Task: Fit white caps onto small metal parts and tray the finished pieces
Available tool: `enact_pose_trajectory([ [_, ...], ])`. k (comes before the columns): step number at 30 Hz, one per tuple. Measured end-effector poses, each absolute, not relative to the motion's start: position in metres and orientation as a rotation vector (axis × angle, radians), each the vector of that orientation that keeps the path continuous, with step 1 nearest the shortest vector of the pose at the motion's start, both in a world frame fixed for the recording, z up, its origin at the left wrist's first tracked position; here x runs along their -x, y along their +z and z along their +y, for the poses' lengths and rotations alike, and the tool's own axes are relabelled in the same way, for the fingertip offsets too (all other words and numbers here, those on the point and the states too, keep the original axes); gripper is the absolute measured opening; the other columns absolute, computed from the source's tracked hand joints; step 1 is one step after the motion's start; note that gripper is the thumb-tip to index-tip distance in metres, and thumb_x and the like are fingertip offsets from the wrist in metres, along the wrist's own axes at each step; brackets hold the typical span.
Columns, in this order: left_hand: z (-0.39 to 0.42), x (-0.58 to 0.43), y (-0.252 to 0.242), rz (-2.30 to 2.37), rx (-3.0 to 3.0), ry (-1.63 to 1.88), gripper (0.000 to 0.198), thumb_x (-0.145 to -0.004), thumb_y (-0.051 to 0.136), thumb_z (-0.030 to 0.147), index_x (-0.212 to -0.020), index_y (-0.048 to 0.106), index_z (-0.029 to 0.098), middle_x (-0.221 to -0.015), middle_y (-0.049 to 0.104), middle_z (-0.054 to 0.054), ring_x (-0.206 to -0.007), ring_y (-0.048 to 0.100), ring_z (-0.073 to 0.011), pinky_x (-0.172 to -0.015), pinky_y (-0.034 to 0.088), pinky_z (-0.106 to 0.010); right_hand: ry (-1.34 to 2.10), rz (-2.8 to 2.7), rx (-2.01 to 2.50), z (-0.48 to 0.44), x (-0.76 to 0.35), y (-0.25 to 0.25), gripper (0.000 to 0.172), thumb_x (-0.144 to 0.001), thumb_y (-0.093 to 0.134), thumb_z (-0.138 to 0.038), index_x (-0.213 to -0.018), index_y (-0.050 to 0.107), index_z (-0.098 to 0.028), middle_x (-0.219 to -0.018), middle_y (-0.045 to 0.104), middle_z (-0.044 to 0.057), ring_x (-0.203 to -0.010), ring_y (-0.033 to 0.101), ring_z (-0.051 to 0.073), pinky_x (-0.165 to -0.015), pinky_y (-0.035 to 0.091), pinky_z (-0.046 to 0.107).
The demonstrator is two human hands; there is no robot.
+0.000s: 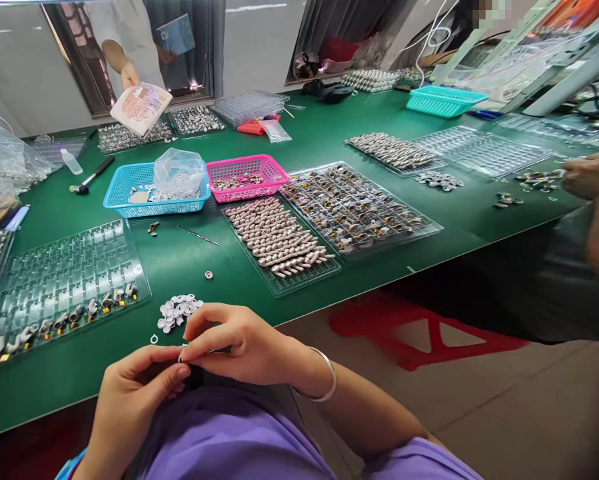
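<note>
My left hand (pixel 142 390) and my right hand (pixel 232 343) meet in front of my body at the table's edge. Both pinch a small white and dark part (pixel 181 359), mostly hidden by the fingertips. Just beyond my hands lies a pile of small white round caps (pixel 176 312), with a white ring (pixel 154 339) beside it. A single small round piece (pixel 208 275) sits farther off. On the left, a clear tray (pixel 74 267) holds a row of small grey and orange parts (pixel 74 315) along its near side.
A blue basket (pixel 124 208) and a pink basket (pixel 249 193) stand behind. Trays of beige parts (pixel 274 233) and dark assemblies (pixel 354 207) lie at centre right. Tweezers (pixel 198 235) and a hammer (pixel 95 175) rest on the green table. Another person's hand (pixel 592 177) is at right.
</note>
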State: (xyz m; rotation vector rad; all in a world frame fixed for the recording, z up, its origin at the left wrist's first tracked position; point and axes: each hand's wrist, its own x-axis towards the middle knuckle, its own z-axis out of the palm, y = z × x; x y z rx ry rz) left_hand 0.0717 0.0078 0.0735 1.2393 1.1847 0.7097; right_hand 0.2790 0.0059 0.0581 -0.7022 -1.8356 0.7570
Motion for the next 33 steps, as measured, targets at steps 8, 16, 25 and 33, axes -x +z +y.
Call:
enact_pose_trajectory([
  [8,0.009,-0.079,0.077,1.180,-1.383,0.791,0.013,-0.062,0.084,0.026,-0.074,0.080,0.021,-0.067,0.076,-0.002,-0.058,0.069,-0.0146,-0.055,0.056,-0.016,0.727,-1.913,0.770,0.009,-0.279,0.065,0.007,-0.085,0.065,-0.009,-0.089,0.069,-0.014,-0.093,0.065,0.007,-0.085,0.063,0.014,-0.080,0.054,0.023],
  [16,0.008,-0.076,0.072,1.211,-1.481,0.777,0.011,-0.069,0.080,0.028,-0.076,0.079,0.020,-0.073,0.077,-0.004,-0.064,0.069,-0.0174,-0.060,0.057,-0.021,0.786,-1.862,0.811,0.006,-0.274,0.064,0.008,-0.083,0.065,-0.008,-0.081,0.066,-0.016,-0.091,0.065,0.006,-0.082,0.064,0.013,-0.077,0.054,0.023],
  [25,0.008,-0.075,0.067,1.277,-1.544,0.796,0.017,-0.071,0.078,0.034,-0.079,0.078,0.019,-0.075,0.077,-0.004,-0.062,0.068,-0.0171,-0.056,0.053,-0.021,0.755,-1.900,0.819,0.009,-0.273,0.060,0.005,-0.085,0.065,-0.011,-0.086,0.067,-0.015,-0.095,0.064,0.007,-0.087,0.063,0.014,-0.082,0.054,0.024],
  [33,0.010,-0.074,0.066,1.282,-1.588,0.791,0.016,-0.072,0.076,0.033,-0.079,0.075,0.019,-0.076,0.077,-0.004,-0.065,0.069,-0.0183,-0.056,0.053,-0.022,0.798,-1.899,0.832,0.004,-0.278,0.054,0.013,-0.085,0.063,-0.006,-0.093,0.068,-0.015,-0.094,0.066,0.007,-0.088,0.064,0.015,-0.082,0.054,0.025],
])
